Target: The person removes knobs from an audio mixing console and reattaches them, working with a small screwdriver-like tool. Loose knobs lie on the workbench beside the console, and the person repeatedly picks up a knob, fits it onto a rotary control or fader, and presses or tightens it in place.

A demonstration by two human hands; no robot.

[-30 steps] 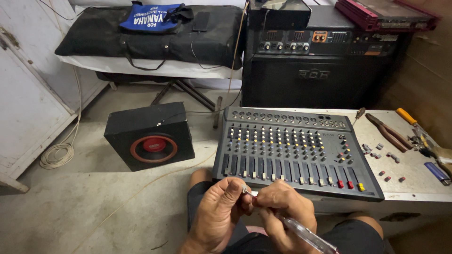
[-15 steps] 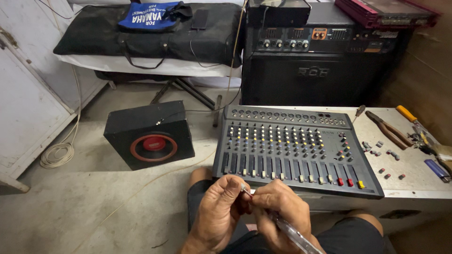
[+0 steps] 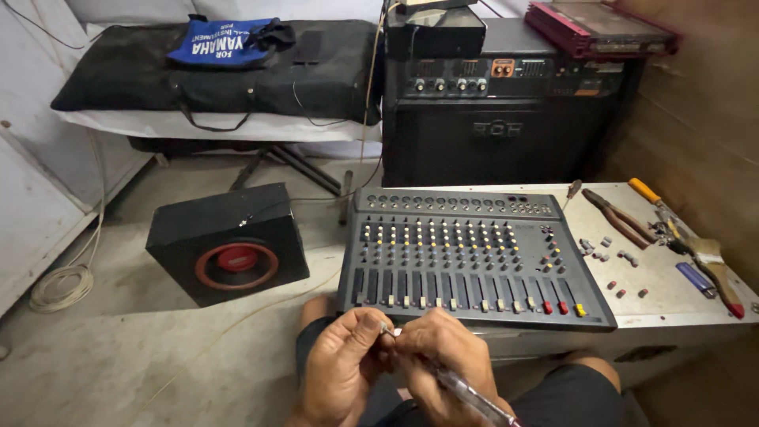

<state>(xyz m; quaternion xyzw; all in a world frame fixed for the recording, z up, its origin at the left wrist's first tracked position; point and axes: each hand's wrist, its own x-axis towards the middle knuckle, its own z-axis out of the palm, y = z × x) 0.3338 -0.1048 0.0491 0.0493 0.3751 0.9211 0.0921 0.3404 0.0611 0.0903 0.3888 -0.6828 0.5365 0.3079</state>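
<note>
Hands meet low in the head view, just in front of our knees: our left hand curls its thumb and fingers narrowly around a tiny pale part, pinched at the fingertips, too small for us to say what it is. Our right hand is closed around a screwdriver with a clear handle that runs down and to the right, its tip brought up against that small part. Both hands touch each other at the fingertips.

Just beyond them sits a grey audio mixer on a low white table, its rows of knobs and faders facing us — the near edge of it lies just above our knuckles. To the right of the mixer we see loose small knobs scattered on the tabletop, pliers, a paintbrush and a blue lighter. On the concrete floor to the left stands a black speaker box with a red cone. Behind the mixer rises a black amplifier cabinet, and a long black bag lies on a stand at the back
</note>
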